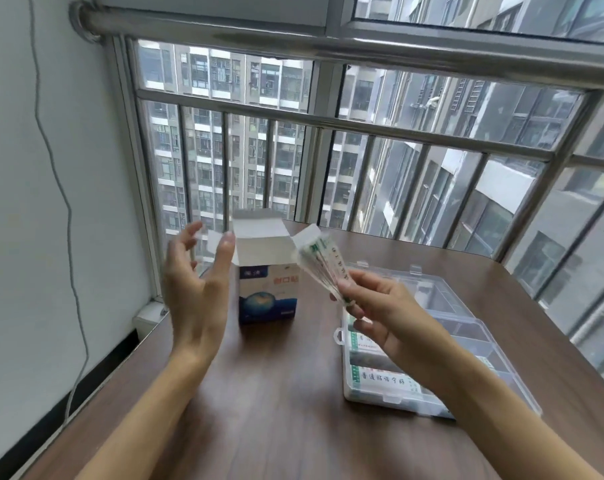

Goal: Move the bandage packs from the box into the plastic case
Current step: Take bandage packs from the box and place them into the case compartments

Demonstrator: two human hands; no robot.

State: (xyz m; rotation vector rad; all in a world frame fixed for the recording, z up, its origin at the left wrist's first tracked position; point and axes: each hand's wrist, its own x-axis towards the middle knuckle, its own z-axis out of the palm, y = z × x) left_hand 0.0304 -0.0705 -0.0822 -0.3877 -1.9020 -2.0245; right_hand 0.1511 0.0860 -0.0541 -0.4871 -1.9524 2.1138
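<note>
A white and blue bandage box (267, 292) stands upright on the brown table (276, 393), its top flaps open. My right hand (380, 313) pinches a fanned stack of bandage packs (323, 266), held in the air just right of the box and above the near-left part of the clear plastic case (467, 306). The case lies open to the right, with bandage packs (380, 377) lying in its near compartments. My left hand (196, 289) hovers just left of the box, fingers spread, holding nothing.
A window with metal bars (328, 123) runs along the table's far side. A white wall with a hanging cable (56, 174) is at the left. A small white object (148, 315) sits by the table's left corner.
</note>
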